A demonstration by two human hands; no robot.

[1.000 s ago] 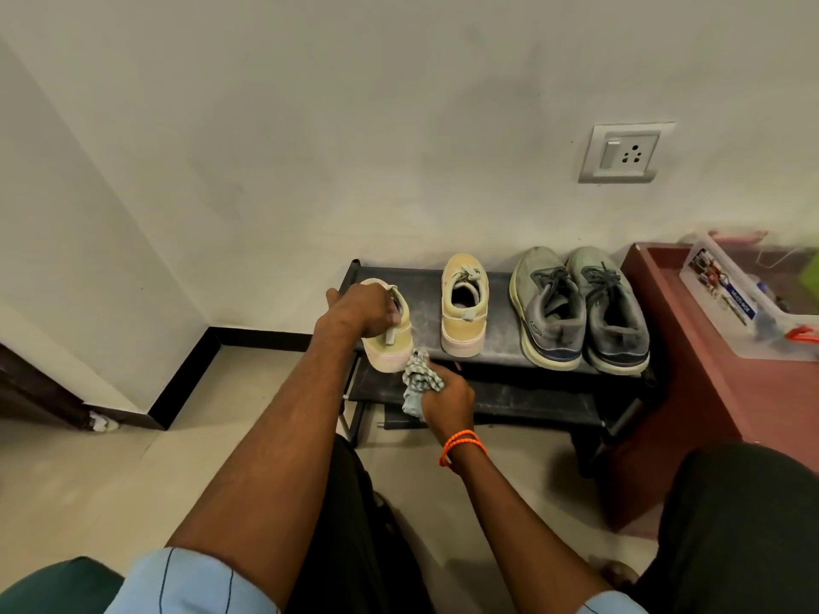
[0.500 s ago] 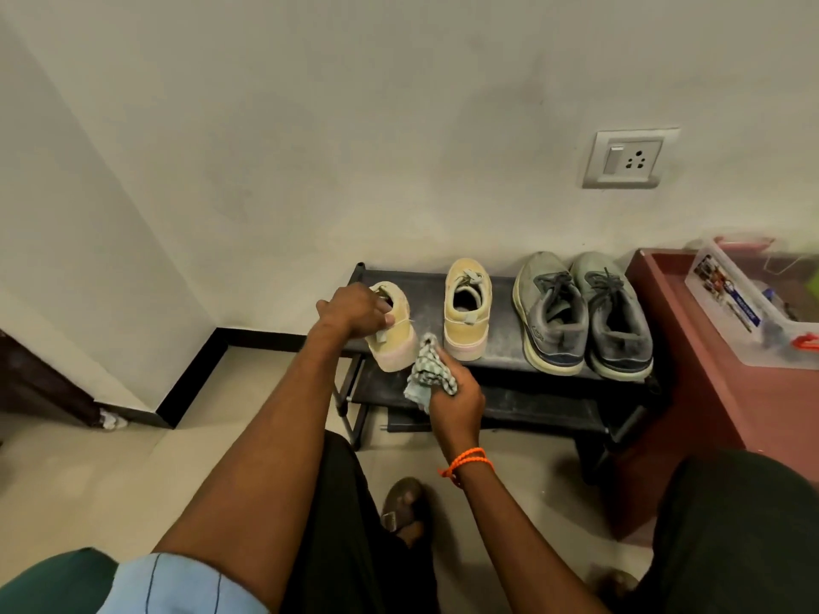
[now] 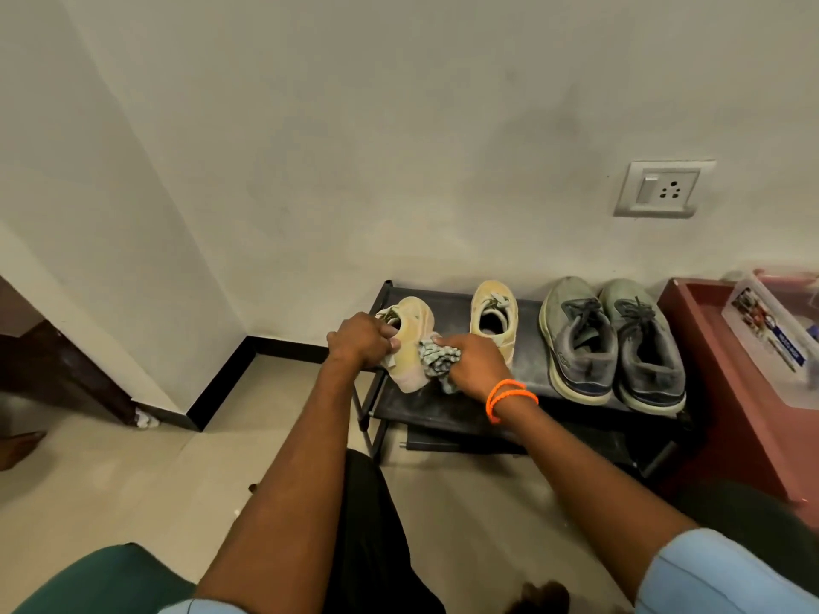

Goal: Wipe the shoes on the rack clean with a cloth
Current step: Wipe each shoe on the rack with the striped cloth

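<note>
The left hand [image 3: 361,343] grips the heel collar of a pale yellow canvas sneaker [image 3: 410,343], holding it at the front left corner of the black metal shoe rack [image 3: 447,412]. The right hand [image 3: 476,363] clutches a bunched checked grey-green cloth [image 3: 436,358] and presses it against that sneaker's right side. Just beyond the right hand sits the matching yellow sneaker [image 3: 494,314] on the top shelf. Further to the right of it stands a pair of worn grey running shoes [image 3: 614,343], side by side, touching.
</note>
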